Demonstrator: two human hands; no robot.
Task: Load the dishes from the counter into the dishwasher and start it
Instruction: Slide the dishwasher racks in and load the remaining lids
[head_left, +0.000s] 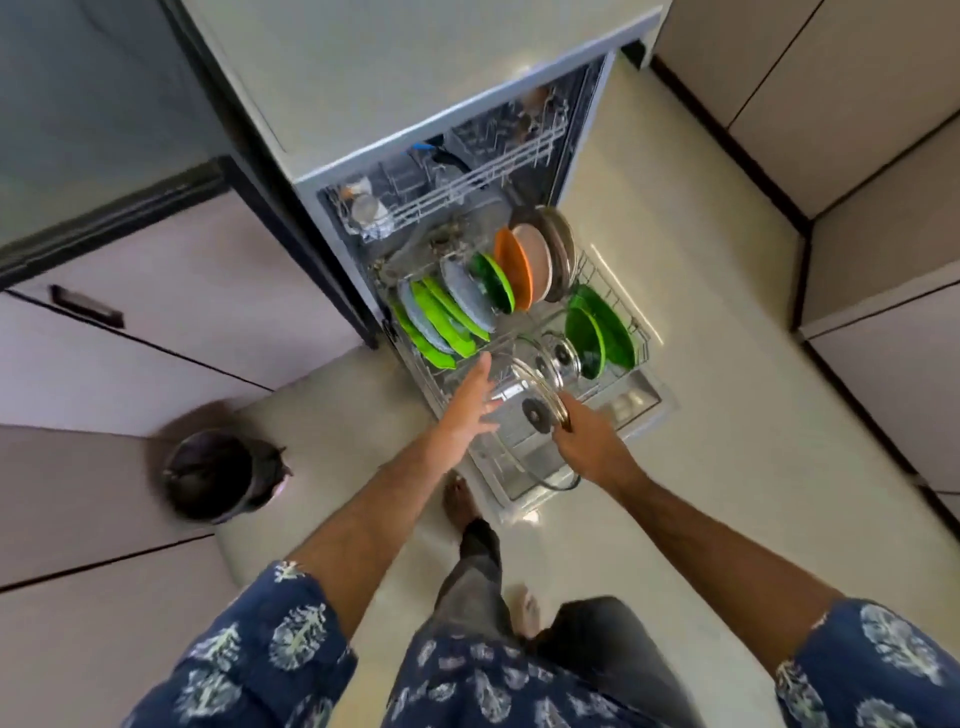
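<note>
R hand (587, 441) grips glass lid (524, 410) rim; L hand (467, 410) open, touching lid's left.

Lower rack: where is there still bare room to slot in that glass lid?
The near end of the lower rack, in front of the standing glass lids, shows bare wire. The right hand grips the glass lid over that patch; the left hand reaches in open. Farther back is crowded: green plates, orange plate, steel plates.

Lower rack (613, 291): far rows blocked by upright plates (467, 296); near-left bay open (glass lid (530, 410) adjacent).
</note>
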